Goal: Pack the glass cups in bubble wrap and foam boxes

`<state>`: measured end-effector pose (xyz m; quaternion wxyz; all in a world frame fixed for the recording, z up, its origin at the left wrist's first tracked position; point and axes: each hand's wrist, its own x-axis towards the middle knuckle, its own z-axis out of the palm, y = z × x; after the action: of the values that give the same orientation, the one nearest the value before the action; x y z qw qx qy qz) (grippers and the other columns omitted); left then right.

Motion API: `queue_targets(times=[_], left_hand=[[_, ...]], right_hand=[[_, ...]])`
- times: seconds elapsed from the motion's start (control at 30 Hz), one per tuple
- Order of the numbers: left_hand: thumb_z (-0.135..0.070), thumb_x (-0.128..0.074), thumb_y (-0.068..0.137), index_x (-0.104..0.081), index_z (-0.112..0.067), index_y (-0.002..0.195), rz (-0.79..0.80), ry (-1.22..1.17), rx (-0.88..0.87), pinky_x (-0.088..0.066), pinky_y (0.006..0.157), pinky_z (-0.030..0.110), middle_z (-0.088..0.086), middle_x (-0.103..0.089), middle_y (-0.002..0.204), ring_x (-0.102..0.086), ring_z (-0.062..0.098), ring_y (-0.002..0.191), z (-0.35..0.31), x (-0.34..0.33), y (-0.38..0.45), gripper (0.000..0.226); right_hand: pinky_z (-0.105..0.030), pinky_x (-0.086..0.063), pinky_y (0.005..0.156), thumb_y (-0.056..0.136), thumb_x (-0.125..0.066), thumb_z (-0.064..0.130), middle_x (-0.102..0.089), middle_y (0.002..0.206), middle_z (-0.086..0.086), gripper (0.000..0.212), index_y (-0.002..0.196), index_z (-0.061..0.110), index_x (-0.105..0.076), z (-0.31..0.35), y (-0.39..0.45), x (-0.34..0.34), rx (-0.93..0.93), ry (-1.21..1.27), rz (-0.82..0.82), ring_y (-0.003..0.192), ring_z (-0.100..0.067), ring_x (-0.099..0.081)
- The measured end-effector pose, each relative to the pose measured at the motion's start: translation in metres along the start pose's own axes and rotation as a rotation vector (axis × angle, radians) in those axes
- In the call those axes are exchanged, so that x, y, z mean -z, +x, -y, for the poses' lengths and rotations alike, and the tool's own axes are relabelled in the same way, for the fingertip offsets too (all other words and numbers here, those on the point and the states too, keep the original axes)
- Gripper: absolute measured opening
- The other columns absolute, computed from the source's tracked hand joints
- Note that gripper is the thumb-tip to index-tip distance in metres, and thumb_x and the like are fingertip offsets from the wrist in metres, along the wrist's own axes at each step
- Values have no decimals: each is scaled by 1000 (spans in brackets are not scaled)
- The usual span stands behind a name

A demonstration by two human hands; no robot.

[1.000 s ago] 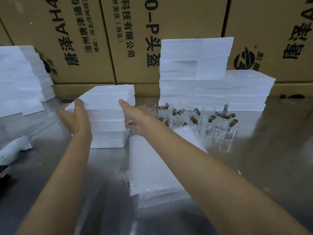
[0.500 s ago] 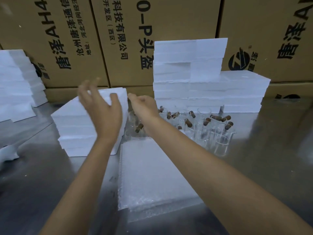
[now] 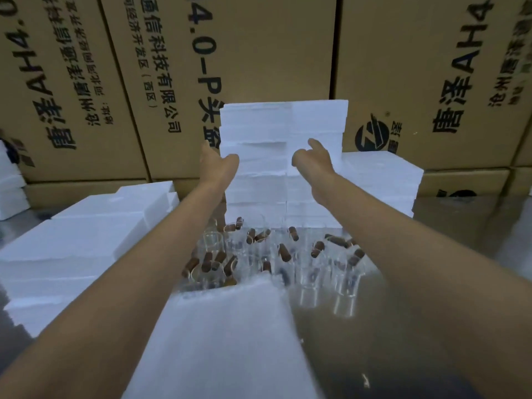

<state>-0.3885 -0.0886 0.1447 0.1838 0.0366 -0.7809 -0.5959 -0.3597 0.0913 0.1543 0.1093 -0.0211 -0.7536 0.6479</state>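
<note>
Tall brown cardboard cartons (image 3: 259, 67) printed with black lettering walled off the back of the scene, standing behind a reflective metal table (image 3: 431, 283). Against the cartons rose a tall stack of white foam boxes (image 3: 282, 122), with a lower foam stack (image 3: 383, 180) just beside it on the right. A broad foam pile (image 3: 86, 234) lay on the table at the left, and a smaller foam heap (image 3: 10, 191) showed at the far left edge. In the foreground a stack of bubble wrap sheets (image 3: 224, 335) lay flat on the table between the two forearms, blurred by motion.

Behind the wrap, at the foot of the tall stack, stood a cluster of clear glass cups (image 3: 288, 260), many holding brown stoppers; their exact number could not be told.

Both arms reached over the cups to the tall stack. The left hand (image 3: 214, 162) was at the stack's left side, thumb laid across the front face and the fingers hidden round the edge, so it seemed to grip a box there. The right hand (image 3: 313, 159) was raised in front of the stack's right half, fingers loosely extended toward the foam; whether it touched could not be told.
</note>
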Motion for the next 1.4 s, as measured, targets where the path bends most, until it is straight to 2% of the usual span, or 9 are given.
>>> queue_targets(times=[0.1, 0.17, 0.23, 0.4, 0.8, 1.1, 1.23, 1.33, 1.4], left_hand=[[-4, -51, 89, 1, -19, 160, 11, 12, 13, -45, 101, 38, 1, -23, 161, -37, 25, 138, -5, -7, 37, 89], [-1, -49, 88, -3, -20, 160, 13, -3, -3, -46, 70, 22, -5, -43, 138, -54, 12, 101, -7, -11, 52, 87], [1, -49, 87, -8, -23, 159, 28, -5, -63, -41, 56, 18, -11, -47, 117, -49, 0, 78, -9, -13, 64, 87], [5, -46, 83, -36, -21, 149, 60, -15, -185, -51, 63, 19, -3, -60, 116, -59, 7, 87, -19, -7, 66, 71], [-4, -52, 83, -46, -22, 132, 78, -208, -104, -37, 67, 23, -11, -47, 97, -46, 3, 85, -54, 11, -81, 52], [-15, -55, 87, -48, -24, 111, 244, -253, 95, -41, 69, 31, 1, -50, 98, -46, 15, 77, -13, -17, -240, 27], [-13, -57, 89, -45, -26, 113, 346, -257, 181, -46, 89, 37, -5, -52, 107, -52, 13, 93, 20, -31, -301, 29], [-11, -55, 91, -44, -29, 106, 416, -167, 217, -44, 70, 24, -2, -56, 99, -55, 9, 83, 48, -34, -341, 26], [-13, -55, 95, -40, -26, 113, 462, -71, 191, -43, 60, 11, -2, -56, 99, -54, 7, 81, 60, -32, -355, 27]], right_hand=[[-29, -32, 88, 92, -45, 7, -32, 157, -3, 80, 158, 31, -7, 3, 41, 3, 8, -46, 55, 138, -24, -39], [-31, -29, 93, 88, -45, 3, -22, 162, -1, 87, 158, 35, -3, 4, 63, 0, 22, -72, 96, 142, -24, -30], [-31, -28, 97, 86, -46, 1, -19, 163, 2, 91, 158, 35, -3, 7, 81, -3, 47, -73, 129, 145, -23, -25], [-26, -30, 94, 82, -47, -1, -52, 138, 1, 87, 156, 35, -19, 19, 91, -9, 141, -41, 149, 130, -19, -42], [-41, -41, 107, 83, -54, 6, -63, 106, 17, 63, 136, 39, -46, 29, -54, 67, 193, 14, 55, 117, -14, -53], [-42, -48, 97, 73, -63, 38, -57, 125, 7, 54, 125, 39, -51, -58, -196, 137, 18, 46, -196, 108, -16, -58], [-34, -46, 89, 76, -61, 45, -62, 122, 7, 39, 114, 37, -57, -108, -256, 149, -20, 77, -337, 114, -16, -57], [-43, -47, 99, 89, -60, 35, -64, 118, 5, 23, 112, 33, -58, -147, -294, 151, -88, 106, -419, 114, -18, -59], [-33, -48, 90, 96, -54, 35, -65, 108, 13, 15, 111, 35, -57, -161, -316, 149, -83, 79, -438, 106, -10, -61]])
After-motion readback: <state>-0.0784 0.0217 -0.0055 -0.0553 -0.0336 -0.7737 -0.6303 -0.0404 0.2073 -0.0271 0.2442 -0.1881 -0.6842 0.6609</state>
